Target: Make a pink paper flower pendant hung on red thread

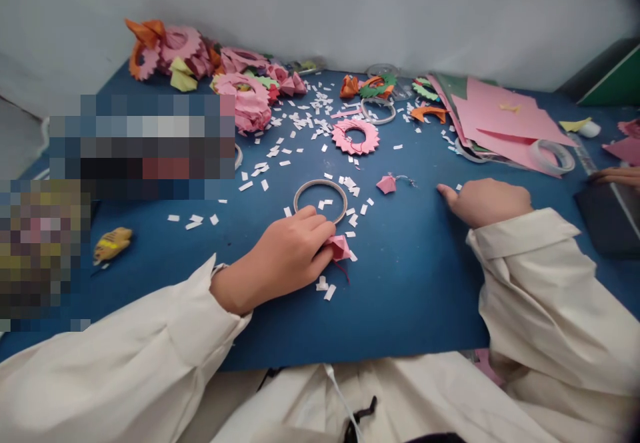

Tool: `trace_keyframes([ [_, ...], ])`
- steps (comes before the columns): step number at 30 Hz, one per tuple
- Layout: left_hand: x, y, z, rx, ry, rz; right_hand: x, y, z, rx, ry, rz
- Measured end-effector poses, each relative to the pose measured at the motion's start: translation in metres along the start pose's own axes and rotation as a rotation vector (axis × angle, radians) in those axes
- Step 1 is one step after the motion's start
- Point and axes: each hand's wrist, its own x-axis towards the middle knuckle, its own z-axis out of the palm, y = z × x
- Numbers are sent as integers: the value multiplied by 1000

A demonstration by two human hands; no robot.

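My left hand [285, 256] is closed, pinching a small folded pink paper piece [341, 246] against the blue table [410, 283]. Just beyond its fingers lies a thin ring [320, 187]. My right hand [483, 202] rests on the table as a loose fist with the thumb pointing left; nothing shows in it. A second small pink folded piece [387, 184] lies a short way left of that thumb. A pink paper wreath [355, 136] sits farther back.
White paper scraps [295, 123] are strewn over the table. Pink and orange paper wreaths [200, 56] pile at the back left. Pink sheets [505, 123] and tape rolls [553, 155] lie back right. Another person's hand [617, 176] shows at the right edge. A yellow wrapper [113, 244] lies left.
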Motion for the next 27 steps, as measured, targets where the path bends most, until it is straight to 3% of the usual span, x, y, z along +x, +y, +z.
trace_keyframes([
  [3, 0, 0, -1, 3, -5, -2, -5, 4, -13, -70, -85, 114],
  [7, 1, 0, 0, 0, -7, -5, -17, 20, -36, 19, -311, -65],
  [10, 0, 0, 0, 2, -12, -1, -21, 30, -42, 70, -424, -50],
  [27, 0, 0, 1, 9, -10, 3, -16, 37, -35, 78, -414, -41],
])
